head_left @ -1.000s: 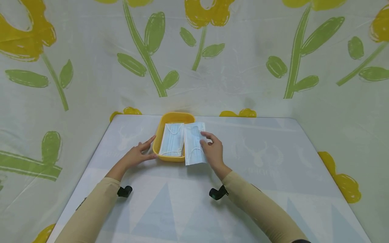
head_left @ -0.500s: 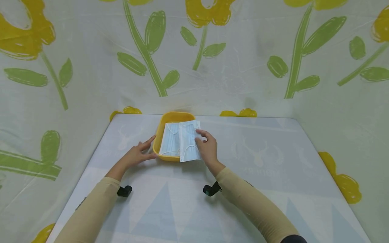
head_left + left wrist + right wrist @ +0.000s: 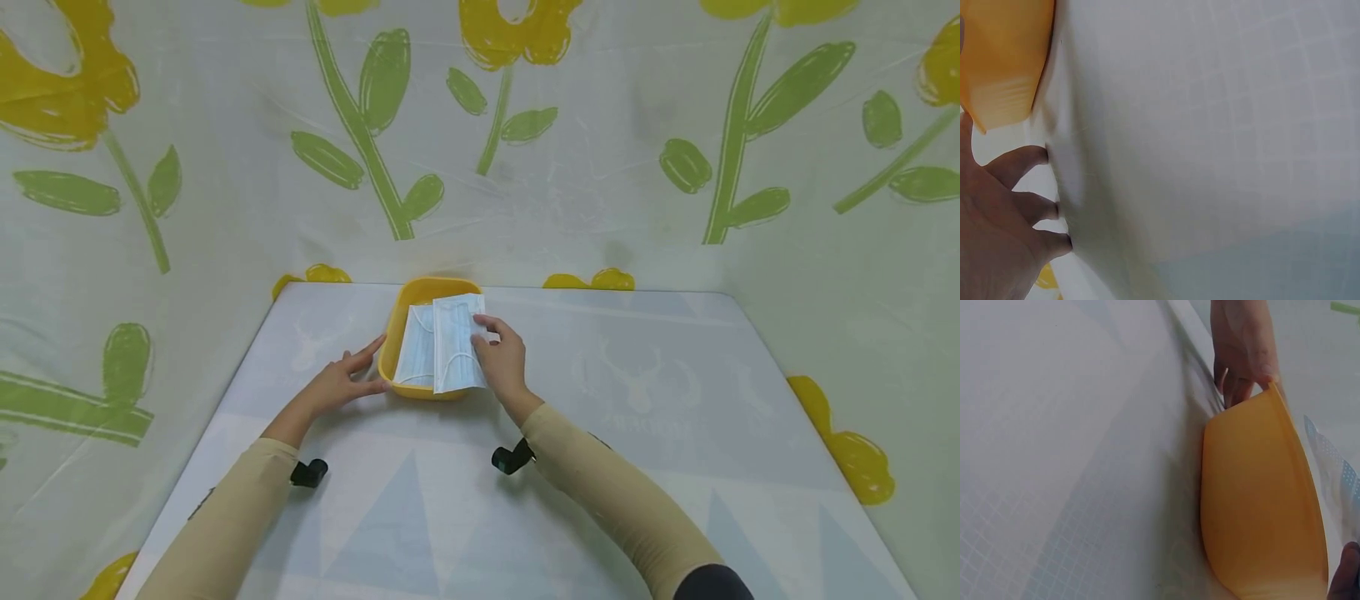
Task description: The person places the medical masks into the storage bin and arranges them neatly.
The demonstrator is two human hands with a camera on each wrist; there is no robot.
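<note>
A yellow plastic basket (image 3: 433, 288) stands near the far side of the table, a blue pleated face mask (image 3: 415, 354) lying in its left part. Over the right half my right hand (image 3: 504, 358) pinches another face mask (image 3: 456, 346) by its right edge, thumb and fingers on it. That mask overlaps the one inside and hangs slightly past the near rim. My left hand (image 3: 336, 387) touches the basket's left side with spread fingers; in the left wrist view several fingertips (image 3: 1038, 154) rest on the table beside it. How many masks lie underneath is hidden.
The table (image 3: 637, 467) has a pale cover with grey-blue triangles. Flower-printed cloth (image 3: 600, 167) rises behind it and at both sides. A small black camera (image 3: 309, 473) sits at the left wrist, and another black camera (image 3: 512, 457) at the right.
My right hand has moved left with the mask, bringing it from the basket's right edge to over its inside. My left hand and the basket have stayed in place.
</note>
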